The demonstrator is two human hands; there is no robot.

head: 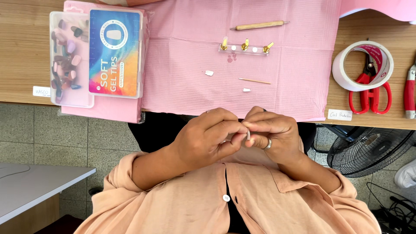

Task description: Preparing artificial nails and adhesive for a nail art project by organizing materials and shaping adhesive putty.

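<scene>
Both hands meet below the pink mat (186, 60): the left hand (208, 138) and right hand (273, 132) pinch a small nail tip (248, 135) together.

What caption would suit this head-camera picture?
Both hands pinch a small nail tip beside a pink mat laid on a wooden desk.
</scene>
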